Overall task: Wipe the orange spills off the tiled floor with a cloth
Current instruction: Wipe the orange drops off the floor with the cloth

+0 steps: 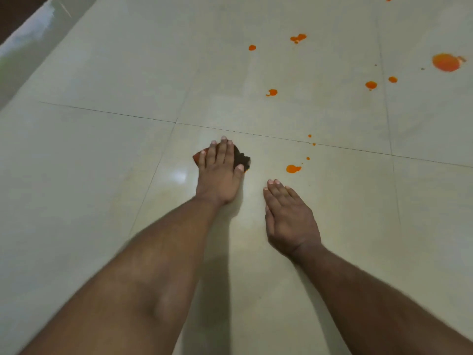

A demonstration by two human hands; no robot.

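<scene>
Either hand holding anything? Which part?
Left hand presses the cloth flat to the floor with straight fingers on top of it; no curled grip. Right hand rests flat on the floor, holding nothing.

A pale raised ledge (38,44) runs slantwise across the upper left corner, glossy and streaked with blurred grey and green reflections. Beyond it, in the very corner, lies a dark brown strip (18,11) whose make cannot be told. A thin light line (65,10) crosses the top of the ledge at a slant. A soft white glare (179,175) shines low and left of centre, and a dark shadow (217,290) stretches toward the bottom edge.
</scene>
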